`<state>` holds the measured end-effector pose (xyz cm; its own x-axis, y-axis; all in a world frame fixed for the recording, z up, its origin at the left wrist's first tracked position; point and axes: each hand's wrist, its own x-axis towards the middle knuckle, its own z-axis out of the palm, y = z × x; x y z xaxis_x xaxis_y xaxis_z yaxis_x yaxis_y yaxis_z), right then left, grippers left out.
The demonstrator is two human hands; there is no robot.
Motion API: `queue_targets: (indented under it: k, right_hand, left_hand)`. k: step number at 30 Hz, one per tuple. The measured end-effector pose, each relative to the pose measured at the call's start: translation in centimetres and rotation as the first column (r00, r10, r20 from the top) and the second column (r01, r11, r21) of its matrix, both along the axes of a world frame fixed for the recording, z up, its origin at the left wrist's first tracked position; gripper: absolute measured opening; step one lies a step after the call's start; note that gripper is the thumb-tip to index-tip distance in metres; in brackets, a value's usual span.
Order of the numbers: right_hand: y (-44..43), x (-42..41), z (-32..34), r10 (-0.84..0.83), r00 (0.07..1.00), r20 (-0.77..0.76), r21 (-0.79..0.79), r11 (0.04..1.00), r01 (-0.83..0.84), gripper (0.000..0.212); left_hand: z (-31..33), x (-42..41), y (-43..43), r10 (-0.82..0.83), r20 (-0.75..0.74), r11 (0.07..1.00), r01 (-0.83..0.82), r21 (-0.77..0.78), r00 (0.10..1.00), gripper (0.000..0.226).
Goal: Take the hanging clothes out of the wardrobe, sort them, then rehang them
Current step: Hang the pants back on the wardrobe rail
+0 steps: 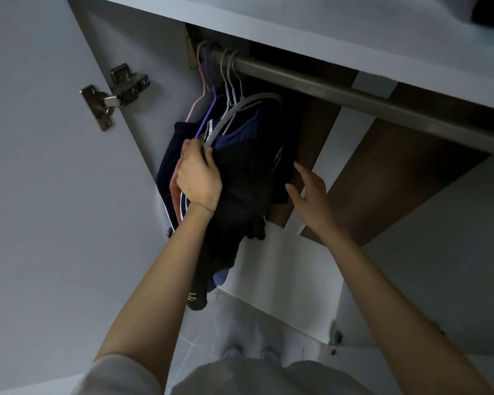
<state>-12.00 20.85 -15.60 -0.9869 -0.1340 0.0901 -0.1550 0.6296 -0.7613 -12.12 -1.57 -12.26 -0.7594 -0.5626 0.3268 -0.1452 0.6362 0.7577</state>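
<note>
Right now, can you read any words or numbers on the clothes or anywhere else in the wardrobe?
On the clothes, a yellow print at the right: too blurred to read.
At the lowest hem, yellow marks: too small to read, maybe only stripes.
On the door, hinge and rail: no text.

Dark clothes overlap, their kinds unclear; the rail is cut off rightward.

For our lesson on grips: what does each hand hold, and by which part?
The left hand grips the grey hanger at the lower end of its sloping arm. The right hand is open and holds nothing.
</note>
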Motion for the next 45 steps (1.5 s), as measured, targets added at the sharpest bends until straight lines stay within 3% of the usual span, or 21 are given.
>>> queue_targets:
  k: [9,16,22,24,29,34,40,45]
  right_hand:
    - [-0.7,-0.3,-0.4,0.023,1.000,0.003,-0.012,1.000,-0.023,0.055]
    - [-1.3,0.2,-1.8,0.044,0.998,0.054,-0.001,0.999,-0.044,0.056]
    - [-1.4,0.4,-2.1,0.029,1.000,-0.012,0.107,0.994,-0.027,0.065]
    - [-1.4,0.5,-1.9,0.020,1.000,-0.010,0.151,0.988,-0.019,0.067]
    - [-1.5,0.8,-1.9,0.037,0.999,-0.005,0.168,0.985,-0.036,0.068]
    - [-1.5,1.3,-2.5,0.028,0.999,0.026,0.208,0.978,-0.033,0.070]
    - [0.4,2.1,-3.7,-0.013,1.000,0.010,0.215,0.977,0.011,0.072]
    - [2.0,3.8,-4.3,-0.027,1.000,-0.001,0.219,0.975,0.027,0.075]
  left_hand:
    - [-1.4,-1.1,-0.8,0.082,0.025,0.996,-0.080,-0.046,0.996,0.018]
    - [-2.0,-0.5,-0.5,0.045,0.038,0.998,-0.043,-0.052,0.998,0.024]
    - [-2.6,0.9,-0.9,-0.045,-0.045,0.978,0.035,-0.204,0.998,0.051]
    - [-2.8,1.8,-1.0,-0.090,-0.078,0.955,0.064,-0.289,0.993,0.054]
    - [-3.8,4.0,-0.5,-0.139,0.039,0.905,0.143,-0.400,0.989,0.063]
    - [-4.6,5.7,0.6,-0.243,0.058,0.815,0.236,-0.529,0.968,0.063]
    - [-6.3,6.7,1.6,-0.342,0.146,0.742,0.362,-0.565,0.928,0.064]
    - [-7.7,7.0,3.2,-0.526,0.209,0.621,0.540,-0.568,0.824,0.066]
